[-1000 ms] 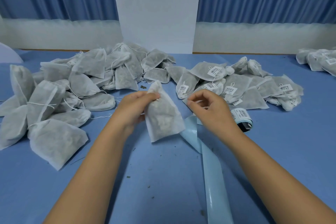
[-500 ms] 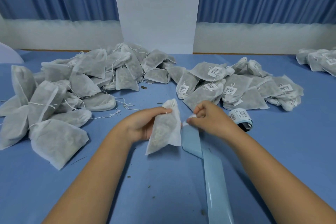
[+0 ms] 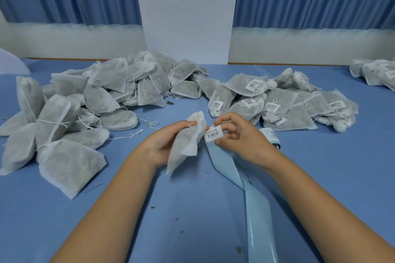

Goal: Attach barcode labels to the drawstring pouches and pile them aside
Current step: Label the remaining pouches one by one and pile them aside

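Note:
My left hand (image 3: 162, 145) grips a white drawstring pouch (image 3: 186, 141) by its gathered top, and the pouch hangs tilted above the blue table. My right hand (image 3: 241, 136) pinches a white barcode label (image 3: 214, 133) between thumb and fingers, right beside the pouch. Below the label runs the pale blue backing strip (image 3: 254, 203), which leads back to the label roll (image 3: 271, 135) behind my right hand. A heap of unlabelled pouches (image 3: 89, 109) lies to the left. A pile of labelled pouches (image 3: 275, 102) lies to the right.
The table is covered in blue cloth (image 3: 192, 220) with small dark crumbs on it. More labelled pouches (image 3: 376, 72) lie at the far right edge. A white panel (image 3: 186, 10) and blue curtains stand behind the table.
My right hand has peeled a barcode label off the strip and lifted it up beside the pouch. My left hand still holds the pouch, now a little lower than a second ago.

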{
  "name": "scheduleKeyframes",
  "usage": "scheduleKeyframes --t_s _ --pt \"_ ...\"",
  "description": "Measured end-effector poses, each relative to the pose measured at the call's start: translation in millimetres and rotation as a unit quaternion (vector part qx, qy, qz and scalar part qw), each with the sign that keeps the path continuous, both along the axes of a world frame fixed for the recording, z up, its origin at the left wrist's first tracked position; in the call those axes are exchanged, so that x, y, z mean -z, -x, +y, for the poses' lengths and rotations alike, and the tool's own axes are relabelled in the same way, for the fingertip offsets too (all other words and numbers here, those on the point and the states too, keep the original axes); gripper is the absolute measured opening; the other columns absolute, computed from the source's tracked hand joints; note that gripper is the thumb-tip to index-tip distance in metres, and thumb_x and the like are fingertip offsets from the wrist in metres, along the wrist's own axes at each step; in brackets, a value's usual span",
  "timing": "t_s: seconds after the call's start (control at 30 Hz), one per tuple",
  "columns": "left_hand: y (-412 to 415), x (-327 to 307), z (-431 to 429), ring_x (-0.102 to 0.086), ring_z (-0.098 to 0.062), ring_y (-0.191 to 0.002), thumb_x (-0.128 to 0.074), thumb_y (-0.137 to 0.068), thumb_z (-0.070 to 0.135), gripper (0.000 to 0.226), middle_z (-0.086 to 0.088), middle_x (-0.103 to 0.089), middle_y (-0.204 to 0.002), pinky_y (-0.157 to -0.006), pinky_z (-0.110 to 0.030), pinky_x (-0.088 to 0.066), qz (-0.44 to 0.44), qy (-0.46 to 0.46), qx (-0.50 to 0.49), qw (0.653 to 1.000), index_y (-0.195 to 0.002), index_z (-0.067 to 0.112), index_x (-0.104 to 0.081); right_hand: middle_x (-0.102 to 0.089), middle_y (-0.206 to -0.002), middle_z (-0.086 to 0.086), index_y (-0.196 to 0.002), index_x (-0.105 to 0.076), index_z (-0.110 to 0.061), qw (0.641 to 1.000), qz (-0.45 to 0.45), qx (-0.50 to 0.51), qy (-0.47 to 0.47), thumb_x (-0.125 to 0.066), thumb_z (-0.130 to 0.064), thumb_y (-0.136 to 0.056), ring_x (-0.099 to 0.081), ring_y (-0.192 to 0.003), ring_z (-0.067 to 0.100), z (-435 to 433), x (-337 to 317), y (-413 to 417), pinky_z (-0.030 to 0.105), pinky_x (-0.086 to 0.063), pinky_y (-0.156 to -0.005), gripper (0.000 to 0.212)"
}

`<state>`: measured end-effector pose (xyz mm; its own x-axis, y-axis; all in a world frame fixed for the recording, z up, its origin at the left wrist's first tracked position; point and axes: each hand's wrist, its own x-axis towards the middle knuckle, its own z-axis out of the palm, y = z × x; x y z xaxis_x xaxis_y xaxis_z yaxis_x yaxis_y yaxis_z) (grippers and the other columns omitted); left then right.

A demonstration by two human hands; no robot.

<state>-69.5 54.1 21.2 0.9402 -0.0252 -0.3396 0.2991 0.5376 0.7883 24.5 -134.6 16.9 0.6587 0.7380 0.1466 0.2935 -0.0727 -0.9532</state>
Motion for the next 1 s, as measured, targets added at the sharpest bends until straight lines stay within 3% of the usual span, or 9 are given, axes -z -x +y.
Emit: scheduleKeyframes --t_s 0.13,0.2,0.33,0.47,0.6,0.7,0.8,0.9,1.0 --pt "1.2 -3.0 -0.3 -0.064 -0.011 -0.049 -0.055 -0.093 0.014 0.025 -0.007 -0.074 -0.083 -0.041 -0.018 -0.047 0.007 0.020 -0.017 1.000 -0.108 -0.001 -0.068 -0.070 -0.092 -0.015 -0.111 -0.056 -0.027 0.999 -0.041 0.000 -0.019 -0.068 0.006 -0.084 -0.051 -0.063 0.005 1.9 1.2 0.5 0.016 -0.046 -0.066 0.045" --pt "2.4 -4.3 0.8 -0.064 -0.012 -0.049 -0.052 -0.098 0.016 0.027 -0.010 -0.074 -0.091 -0.042 -0.017 -0.047 0.009 0.018 -0.022 1.000 -0.101 -0.001 -0.073 -0.070 -0.093 -0.011 -0.115 -0.056 -0.028 0.999 -0.045 -0.003 -0.025 -0.069 0.006 -0.084 -0.051 -0.064 0.007 2.0 2.1 0.1 0.018 -0.046 -0.067 0.048" --pt "4.6 -5.9 4.5 -0.066 -0.013 -0.050 -0.053 -0.098 0.017 0.026 -0.011 -0.075 -0.098 -0.043 -0.017 -0.048 -0.002 0.008 -0.033 0.999 -0.108 0.003 -0.072 -0.071 -0.099 -0.003 -0.117 -0.056 -0.030 0.998 -0.044 -0.015 -0.029 -0.070 0.006 -0.083 -0.056 -0.068 0.013 0.9 1.2 -0.1 0.022 -0.048 -0.069 0.052" --pt "4.2 -4.7 4.0 -0.069 -0.011 -0.064 -0.066 -0.080 0.022 0.020 -0.005 -0.074 -0.090 -0.054 -0.019 -0.054 -0.004 -0.047 -0.014 0.999 -0.089 0.010 -0.080 -0.068 -0.103 -0.007 -0.101 -0.067 -0.031 0.998 -0.063 0.016 -0.019 -0.076 -0.004 -0.081 -0.061 -0.067 0.006 0.8 0.6 1.1 0.016 -0.049 -0.067 0.035" --pt "3.1 -2.3 8.4 -0.069 -0.015 -0.073 -0.076 -0.073 0.028 0.030 -0.005 -0.072 -0.097 -0.063 -0.022 -0.055 0.018 -0.090 -0.018 0.996 -0.099 0.012 -0.077 -0.069 -0.101 0.003 -0.093 -0.070 -0.035 0.995 -0.069 0.074 -0.021 -0.078 -0.022 -0.082 -0.057 -0.066 0.006 3.4 1.0 2.5 0.014 -0.048 -0.066 0.019" --pt "4.3 -3.4 9.6 -0.070 -0.016 -0.078 -0.076 -0.072 0.031 0.045 -0.006 -0.072 -0.105 -0.065 -0.023 -0.056 0.020 -0.105 -0.011 0.994 -0.112 0.011 -0.073 -0.073 -0.090 -0.005 -0.088 -0.073 -0.033 0.996 -0.050 0.074 -0.031 -0.075 -0.028 -0.084 -0.060 -0.074 0.011 3.2 -0.8 3.2 0.021 -0.053 -0.072 0.007" --pt "4.9 -3.2 9.9 -0.069 -0.017 -0.083 -0.077 -0.075 0.032 0.054 -0.006 -0.071 -0.110 -0.069 -0.025 -0.056 0.016 -0.113 -0.008 0.993 -0.123 0.008 -0.069 -0.069 -0.081 -0.011 -0.090 -0.071 -0.032 0.994 -0.068 0.084 -0.017 -0.079 -0.020 -0.081 -0.059 -0.069 0.005 2.4 0.6 1.9 0.015 -0.049 -0.071 0.017" --pt "5.6 -4.1 8.5 -0.068 -0.017 -0.091 -0.071 -0.078 0.032 0.043 -0.006 -0.071 -0.111 -0.075 -0.024 -0.057 0.002 -0.105 0.002 0.994 -0.115 0.010 -0.074 -0.066 -0.084 -0.006 -0.093 -0.068 -0.031 0.994 -0.080 0.077 -0.004 -0.080 -0.008 -0.079 -0.059 -0.066 -0.002 3.0 1.6 2.6 0.009 -0.048 -0.073 0.030" --pt "7.0 -6.6 4.8 -0.071 -0.011 -0.074 -0.065 -0.081 0.027 0.030 -0.005 -0.074 -0.103 -0.058 -0.018 -0.054 -0.008 -0.068 0.001 0.998 -0.103 0.011 -0.079 -0.064 -0.077 -0.009 -0.092 -0.069 -0.031 0.994 -0.093 0.065 -0.008 -0.079 -0.005 -0.079 -0.058 -0.064 -0.004 3.0 1.4 2.1 0.009 -0.047 -0.070 0.031"
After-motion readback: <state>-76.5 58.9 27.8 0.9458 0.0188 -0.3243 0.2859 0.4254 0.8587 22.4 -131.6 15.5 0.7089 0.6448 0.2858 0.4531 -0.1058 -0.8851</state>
